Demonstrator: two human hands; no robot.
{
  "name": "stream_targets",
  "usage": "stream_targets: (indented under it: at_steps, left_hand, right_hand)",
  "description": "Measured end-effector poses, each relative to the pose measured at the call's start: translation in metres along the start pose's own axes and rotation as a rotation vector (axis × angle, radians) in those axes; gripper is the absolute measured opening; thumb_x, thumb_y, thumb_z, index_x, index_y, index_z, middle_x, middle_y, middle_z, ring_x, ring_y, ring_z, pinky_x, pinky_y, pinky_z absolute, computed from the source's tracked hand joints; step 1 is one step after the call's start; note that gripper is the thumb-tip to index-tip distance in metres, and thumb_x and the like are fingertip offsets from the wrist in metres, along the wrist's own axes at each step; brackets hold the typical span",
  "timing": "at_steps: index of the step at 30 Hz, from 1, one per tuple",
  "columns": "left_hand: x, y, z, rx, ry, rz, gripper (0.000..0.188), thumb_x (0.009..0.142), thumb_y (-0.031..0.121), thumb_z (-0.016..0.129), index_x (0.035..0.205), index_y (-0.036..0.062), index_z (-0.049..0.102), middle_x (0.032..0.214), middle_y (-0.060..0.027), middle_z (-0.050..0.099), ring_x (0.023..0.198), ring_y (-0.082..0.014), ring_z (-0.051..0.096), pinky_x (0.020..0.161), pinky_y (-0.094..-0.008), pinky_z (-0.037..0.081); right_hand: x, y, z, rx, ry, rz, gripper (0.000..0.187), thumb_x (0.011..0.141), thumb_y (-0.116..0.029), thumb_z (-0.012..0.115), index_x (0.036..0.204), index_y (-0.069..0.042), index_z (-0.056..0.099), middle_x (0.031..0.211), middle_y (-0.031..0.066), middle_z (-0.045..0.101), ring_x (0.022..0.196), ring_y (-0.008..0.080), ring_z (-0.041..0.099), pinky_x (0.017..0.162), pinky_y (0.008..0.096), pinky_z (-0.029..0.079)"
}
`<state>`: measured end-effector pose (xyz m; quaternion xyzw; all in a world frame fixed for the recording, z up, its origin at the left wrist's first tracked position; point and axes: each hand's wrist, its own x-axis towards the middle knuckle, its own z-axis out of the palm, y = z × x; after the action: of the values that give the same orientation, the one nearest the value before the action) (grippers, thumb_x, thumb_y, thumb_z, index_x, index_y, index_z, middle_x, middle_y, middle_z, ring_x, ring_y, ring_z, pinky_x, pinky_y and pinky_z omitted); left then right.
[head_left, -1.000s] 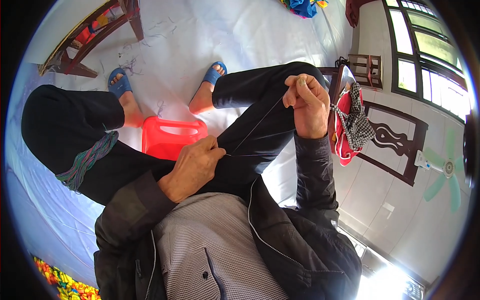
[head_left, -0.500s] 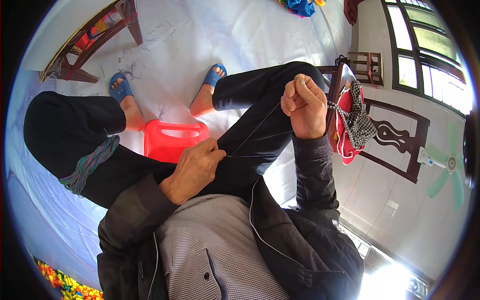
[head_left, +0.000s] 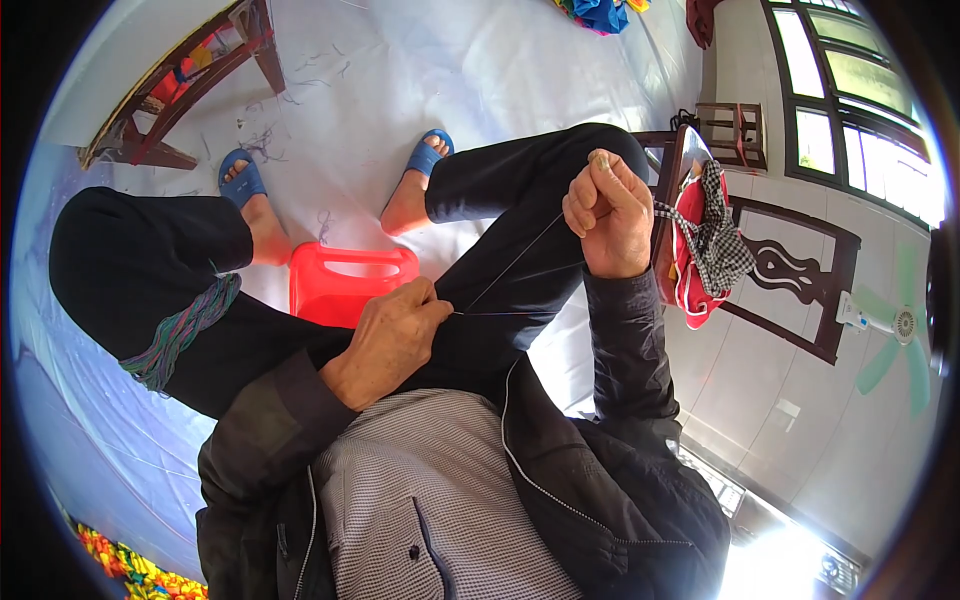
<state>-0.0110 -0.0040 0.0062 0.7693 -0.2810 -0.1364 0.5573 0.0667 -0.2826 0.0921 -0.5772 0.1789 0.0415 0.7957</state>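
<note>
A thin thread [head_left: 512,265] runs taut and slanting between my two hands, above my lap. Its lower end is pinched in the fingertips of my left hand [head_left: 392,335], low over the lap. From those fingertips a second fine strand [head_left: 510,314] extends to the right across the dark trousers. My right hand [head_left: 610,212], raised near the right knee, has its fingers curled with the thumb pressed against them at the thread's upper end. Whatever else lies inside either grip is hidden. Draped over the left thigh is a hank of multicoloured threads [head_left: 190,328].
A red plastic stool [head_left: 330,290] stands between my legs, beyond the left hand. At right, a red bag with checkered cloth [head_left: 715,245] rests by a dark wooden chair [head_left: 790,275]. A fan [head_left: 900,325] stands farther right. Thread scraps [head_left: 262,142] lie on the pale floor near the blue sandals [head_left: 240,178].
</note>
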Motion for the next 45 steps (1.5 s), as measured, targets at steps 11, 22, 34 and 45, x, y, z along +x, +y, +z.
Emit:
stream_targets:
  at_steps: [11,22,34,45]
  left_hand:
    - [-0.001,-0.002,-0.001,0.023,0.013,-0.034,0.013,0.084,-0.005,0.072,0.097,-0.0026,0.072,0.085,-0.0142,0.063,0.075,-0.0314,0.067,0.064,-0.0407,0.053]
    - [-0.002,-0.007,-0.024,0.204,0.051,-0.092,0.014,0.082,-0.004,0.073,0.096,0.0005,0.072,0.087,-0.0141,0.064,0.078,-0.0349,0.067,0.067,-0.0428,0.053]
    - [-0.014,-0.033,-0.074,0.656,0.269,-0.233,0.007,0.082,-0.001,0.066,0.088,0.0027,0.064,0.086,-0.0145,0.059,0.079,-0.0373,0.064,0.066,-0.0468,0.051]
    - [-0.013,-0.039,-0.076,0.783,0.321,-0.375,0.011,0.088,0.003,0.068,0.099,0.0017,0.069,0.093,-0.0173,0.064,0.09,-0.039,0.067,0.078,-0.0478,0.054]
  right_hand:
    - [0.0,0.003,0.006,-0.125,0.047,-0.039,0.016,0.109,-0.015,0.053,0.108,-0.001,0.058,0.081,0.0167,0.071,0.047,0.0152,0.054,0.04,0.0235,0.035]
    - [-0.009,-0.037,0.006,-0.231,0.131,-0.319,0.017,0.11,-0.014,0.051,0.101,-0.002,0.059,0.076,0.0076,0.064,0.056,0.0103,0.049,0.05,0.0227,0.037]
    - [0.002,-0.192,-0.126,0.249,-0.074,-0.489,0.008,0.104,-0.002,0.051,0.098,0.002,0.053,0.087,0.0074,0.054,0.061,0.0128,0.037,0.055,0.027,0.032]
    - [0.003,-0.16,-0.029,-0.023,-0.106,-0.508,0.022,0.109,-0.013,0.045,0.093,-0.002,0.056,0.074,0.0036,0.047,0.06,0.012,0.038,0.054,0.0259,0.029]
